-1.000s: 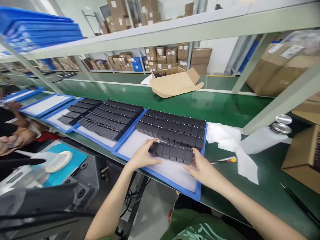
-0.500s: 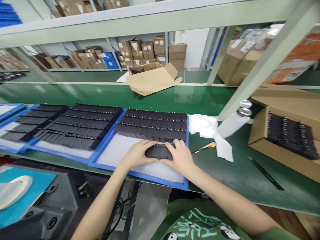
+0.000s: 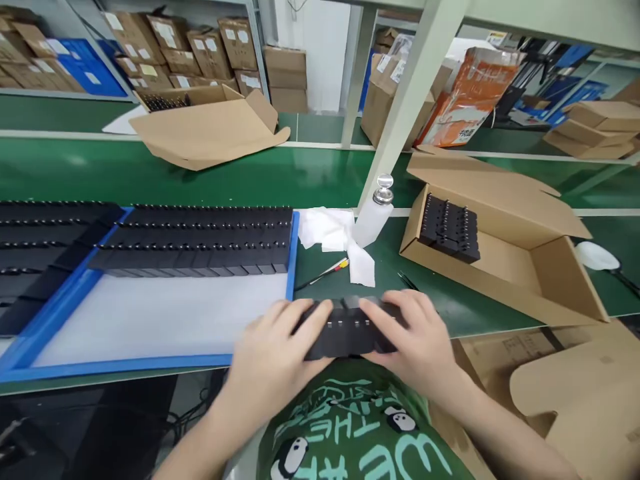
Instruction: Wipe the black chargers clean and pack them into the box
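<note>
Head view, hands (image 3: 345,350) gripping smooth black blocks (image 3: 345,333)

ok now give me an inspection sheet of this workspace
Surface: green bench, no spill seen
Job's things: black blocks in rows in the blue-framed tray; more blocks in the open carton
Clutter: white wipes, pump bottle, thin item with yellow-and-red end, dark slim tool
Grippers: left hand and right hand grip a short block row, fingers blurred
Cables: dark tangle below the bench
Surroundings: stacked cartons, orange-wrapped parcel
</note>
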A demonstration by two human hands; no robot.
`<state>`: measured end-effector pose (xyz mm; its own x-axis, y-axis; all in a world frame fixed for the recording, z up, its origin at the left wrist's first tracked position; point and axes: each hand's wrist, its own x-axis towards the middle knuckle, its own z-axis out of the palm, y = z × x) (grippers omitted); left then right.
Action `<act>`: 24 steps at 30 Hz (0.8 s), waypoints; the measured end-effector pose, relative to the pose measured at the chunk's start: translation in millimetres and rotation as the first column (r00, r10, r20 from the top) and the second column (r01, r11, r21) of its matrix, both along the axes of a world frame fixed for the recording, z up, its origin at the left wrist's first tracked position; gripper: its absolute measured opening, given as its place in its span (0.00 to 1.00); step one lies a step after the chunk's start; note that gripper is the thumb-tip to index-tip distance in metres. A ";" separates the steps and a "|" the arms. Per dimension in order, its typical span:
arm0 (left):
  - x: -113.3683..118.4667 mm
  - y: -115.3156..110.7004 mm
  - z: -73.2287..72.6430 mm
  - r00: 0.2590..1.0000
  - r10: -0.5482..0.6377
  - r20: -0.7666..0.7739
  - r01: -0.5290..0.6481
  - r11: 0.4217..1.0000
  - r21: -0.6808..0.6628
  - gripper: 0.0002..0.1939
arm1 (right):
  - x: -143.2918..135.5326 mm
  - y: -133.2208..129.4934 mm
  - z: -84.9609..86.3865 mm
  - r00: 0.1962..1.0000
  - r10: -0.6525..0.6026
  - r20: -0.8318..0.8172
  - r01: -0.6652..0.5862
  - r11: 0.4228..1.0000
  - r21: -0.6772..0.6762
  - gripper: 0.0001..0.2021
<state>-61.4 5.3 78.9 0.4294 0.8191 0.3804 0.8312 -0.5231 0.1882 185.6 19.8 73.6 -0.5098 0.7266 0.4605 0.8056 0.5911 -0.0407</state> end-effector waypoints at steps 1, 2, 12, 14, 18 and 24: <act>19.4 5.4 -6.3 1.000 -0.020 -0.017 0.019 0.997 -0.075 0.23 | 17.0 -1.7 -8.3 0.999 -0.049 0.003 0.049 0.998 -0.036 0.20; 36.0 11.5 -14.4 0.999 -0.032 -0.037 0.025 0.986 -0.167 0.25 | 30.6 -1.5 -18.7 0.996 -0.084 0.011 0.085 0.992 -0.092 0.21; 73.3 40.5 -51.1 0.992 -0.006 -0.124 -0.046 0.910 -0.412 0.32 | 56.5 16.7 -74.2 0.994 -0.105 0.006 0.099 0.919 -0.382 0.31; 64.7 39.3 -44.0 0.992 -0.009 -0.124 -0.044 0.905 -0.422 0.38 | 63.8 21.7 -63.7 0.997 -0.064 -0.046 0.035 0.880 -0.473 0.38; 32.6 25.6 -35.7 0.992 0.062 0.108 -0.010 0.904 -0.428 0.45 | 82.6 48.0 -37.6 0.967 -0.100 -0.233 -0.087 0.731 -0.676 0.41; -4.4 5.6 -51.0 0.898 0.263 0.353 -0.091 0.895 -0.436 0.35 | 79.9 108.9 -29.5 0.994 -0.105 -0.038 0.037 0.627 -0.778 0.28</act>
<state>-65.8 10.9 27.9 0.1473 0.9830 0.1094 0.7126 -0.1822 0.6776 265.4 128.7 44.1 -0.4314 0.8645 -0.2579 0.8181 0.2544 -0.5158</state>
